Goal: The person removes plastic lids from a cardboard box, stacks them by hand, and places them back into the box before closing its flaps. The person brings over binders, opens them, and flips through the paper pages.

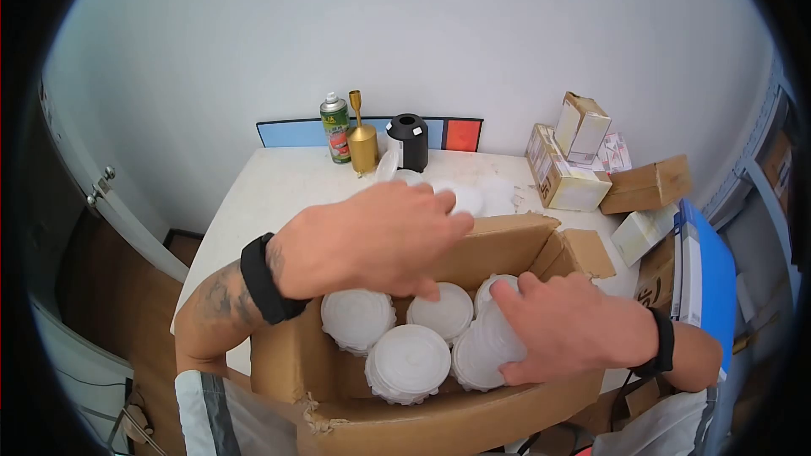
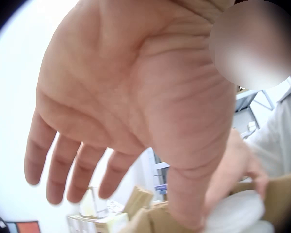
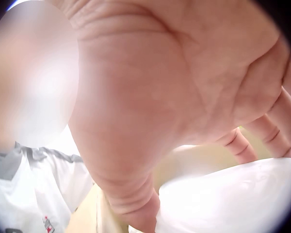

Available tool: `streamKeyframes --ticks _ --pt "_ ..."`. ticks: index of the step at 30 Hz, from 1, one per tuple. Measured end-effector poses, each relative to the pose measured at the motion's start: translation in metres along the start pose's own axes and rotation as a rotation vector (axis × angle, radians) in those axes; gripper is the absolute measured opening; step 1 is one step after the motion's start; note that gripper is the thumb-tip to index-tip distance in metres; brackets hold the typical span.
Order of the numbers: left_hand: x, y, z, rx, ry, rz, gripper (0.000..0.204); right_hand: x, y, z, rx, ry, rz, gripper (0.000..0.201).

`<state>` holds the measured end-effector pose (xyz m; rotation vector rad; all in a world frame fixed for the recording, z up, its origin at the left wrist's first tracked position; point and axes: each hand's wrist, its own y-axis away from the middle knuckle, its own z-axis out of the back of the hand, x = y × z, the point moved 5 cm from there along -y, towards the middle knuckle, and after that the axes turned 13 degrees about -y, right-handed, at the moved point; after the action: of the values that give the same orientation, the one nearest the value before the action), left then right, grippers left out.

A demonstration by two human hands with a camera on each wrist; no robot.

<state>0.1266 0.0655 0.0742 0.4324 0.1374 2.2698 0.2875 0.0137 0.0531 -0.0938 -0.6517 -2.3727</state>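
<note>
An open cardboard box [image 1: 498,424] holds several white round plastic stacks, with crinkled clear wrapping around their edges. My right hand [image 1: 570,325] grips one white round stack [image 1: 488,353] at the box's right side, thumb at its near edge and fingers at the far one. In the right wrist view that white stack [image 3: 228,196] sits between the thumb and fingers. My left hand [image 1: 376,232] is held over the box's far left part with nothing in it. Its fingers [image 2: 60,167] extend straight in the left wrist view. Below it are another white stack [image 1: 358,321] and a smaller one [image 1: 443,311].
Behind the box on the white table [image 1: 245,194] stand a spray can [image 1: 335,128], a gold candle holder [image 1: 363,148] and a black cylinder [image 1: 409,142]. White round pieces [image 1: 463,199] lie nearby. Small cartons [image 1: 568,171] and a blue folder [image 1: 708,274] are at the right.
</note>
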Motion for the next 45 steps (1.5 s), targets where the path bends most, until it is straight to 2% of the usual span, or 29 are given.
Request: streamKeyframes --ticks 2,3,4,6,8,9,10,12,17,19,20,22,23,24,25,26,27,30,32,33,34,36,37,38,39,40,42,44,45 --pt "-0.027 0.017 -0.025 0.01 0.041 -0.254 0.076 -0.01 0.01 0.027 -0.12 -0.058 -0.027 0.075" --pt "-0.037 0.022 -0.033 0.013 0.046 -0.251 0.076 -0.017 0.013 0.04 -0.193 -0.083 -0.035 0.079" --pt "-0.049 0.028 -0.037 -0.014 -0.002 -0.256 0.076 -0.022 0.011 0.049 -0.189 -0.084 -0.033 0.079" --pt "-0.066 0.036 -0.043 -0.047 -0.051 -0.261 0.077 -0.031 0.011 0.077 -0.418 -0.06 -0.055 0.076" --pt "-0.076 0.044 -0.045 -0.095 -0.053 -0.315 0.077 -0.038 0.001 0.089 -0.468 -0.016 -0.08 0.075" --pt "-0.076 0.048 -0.041 -0.22 -0.04 -0.325 0.054 -0.041 -0.006 0.096 -0.516 0.031 -0.099 0.074" --pt "-0.078 0.047 -0.045 -0.221 -0.041 -0.32 0.054 -0.043 -0.02 0.104 -0.516 0.033 -0.095 0.074" --pt "-0.088 0.04 -0.068 0.042 -0.036 -0.383 0.086 -0.051 -0.056 0.12 -0.477 0.028 -0.23 0.074" --pt "-0.098 0.032 -0.08 0.092 -0.007 -0.426 0.08 -0.067 -0.118 0.119 -0.407 0.008 -0.234 0.081" --pt "-0.098 0.031 -0.082 -0.028 -0.056 -0.367 0.073 -0.072 -0.135 0.11 -0.366 0.016 -0.22 0.09" --pt "-0.098 0.032 -0.086 -0.025 -0.058 -0.364 0.073 -0.075 -0.137 0.109 -0.367 0.014 -0.216 0.09" --pt "-0.096 0.033 -0.081 -0.197 -0.045 -0.347 0.066 -0.074 -0.138 0.106 -0.417 -0.001 -0.2 0.087" --pt "-0.096 0.034 -0.08 -0.198 -0.041 -0.34 0.066 -0.071 -0.13 0.105 -0.497 -0.003 -0.166 0.076" --pt "-0.097 0.033 -0.082 -0.123 -0.023 -0.323 0.063 -0.069 -0.124 0.1 -0.491 -0.002 -0.164 0.076" --pt "-0.098 0.033 -0.081 -0.047 -0.008 -0.311 0.059 -0.068 -0.116 0.098 -0.539 0.045 -0.127 0.065" --pt "-0.098 0.035 -0.076 -0.048 -0.007 -0.319 0.059 -0.063 -0.106 0.095 -0.587 0.09 -0.094 0.056" --pt "-0.096 0.036 -0.069 -0.044 -0.007 -0.31 0.058 -0.056 -0.089 0.088 -0.659 0.109 -0.033 0.038" --pt "-0.078 0.044 -0.034 -0.026 0.013 -0.27 0.061 -0.025 -0.05 0.063 -0.548 0.16 -0.014 0.031" --pt "-0.056 0.048 -0.009 -0.029 0.081 -0.191 0.067 -0.014 -0.036 0.035 -0.336 0.135 0.026 0.041" --pt "-0.043 0.051 0.003 -0.046 0.131 -0.146 0.071 -0.008 -0.029 0.023 -0.184 0.114 -0.007 0.053" --pt "-0.029 0.052 0.017 -0.093 0.09 -0.087 0.074 -0.009 -0.028 0.01 -0.182 0.11 -0.008 0.053" --pt "0.002 0.045 0.033 -0.247 0.061 0.01 0.071 -0.008 -0.034 -0.027 -0.043 0.068 0.111 0.068" --pt "0.016 0.038 0.039 -0.238 0.03 0.088 0.07 -0.007 -0.037 -0.035 -0.044 0.069 0.114 0.068" --pt "0.027 0.028 0.045 -0.229 -0.001 0.165 0.069 -0.006 -0.04 -0.045 0.034 0.025 0.136 0.076" --pt "0.038 0.014 0.044 -0.173 -0.007 0.217 0.073 -0.004 -0.044 -0.055 0.113 -0.019 0.158 0.083" --pt "0.047 0.001 0.037 -0.117 -0.012 0.269 0.076 -0.004 -0.047 -0.061 0.109 -0.019 0.157 0.083" --pt "0.057 -0.021 0.014 -0.139 -0.047 0.268 0.081 -0.002 -0.052 -0.069 0.102 -0.022 0.205 0.087" --pt "0.055 -0.031 0.007 -0.164 -0.083 0.261 0.086 0.001 -0.053 -0.076 0.125 -0.053 0.186 0.089" --pt "0.051 -0.03 0.001 -0.205 -0.173 0.271 0.09 0.002 -0.053 -0.082 0.097 0.022 0.148 0.09"
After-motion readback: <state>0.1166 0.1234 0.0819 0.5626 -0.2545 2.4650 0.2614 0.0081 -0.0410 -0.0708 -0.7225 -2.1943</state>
